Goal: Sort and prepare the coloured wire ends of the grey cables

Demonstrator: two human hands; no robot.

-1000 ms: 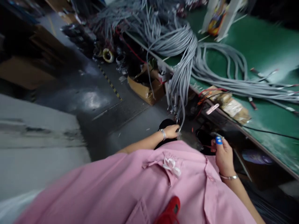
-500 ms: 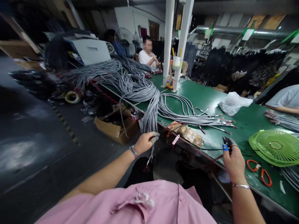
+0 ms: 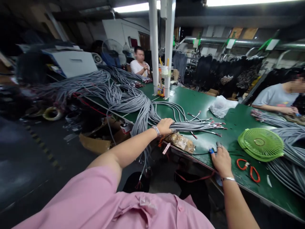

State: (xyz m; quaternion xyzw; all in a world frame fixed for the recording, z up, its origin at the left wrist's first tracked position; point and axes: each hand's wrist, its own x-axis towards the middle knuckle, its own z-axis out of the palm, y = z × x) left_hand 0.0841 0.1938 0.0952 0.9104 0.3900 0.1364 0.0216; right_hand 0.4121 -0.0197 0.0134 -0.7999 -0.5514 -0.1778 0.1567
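Observation:
My left hand (image 3: 165,126) is at the front bundle of grey cables (image 3: 190,126), its fingers closed over their near side. The bundle's stripped ends, with red and white wires, point right along the green table (image 3: 202,108). My right hand (image 3: 221,159) rests on the table near its front edge, fingers stretched out, with a blue wrap on one finger. No tool shows in it. Beside it lie orange-handled scissors (image 3: 248,170). Between my hands sits a tape-wrapped brown bundle (image 3: 181,142) with a pink tag (image 3: 166,149).
A large heap of grey cables (image 3: 128,97) spills over the table's left edge. To the right are a green fan (image 3: 260,144) and more cables (image 3: 286,171). A plastic bag (image 3: 222,106) and white posts (image 3: 168,47) stand farther back. Two co-workers (image 3: 139,65) sit across the table.
My left hand has moved from the cables hanging off the edge up and right to the bundle on the table. My right hand has let go of a dark tool and spread its fingers.

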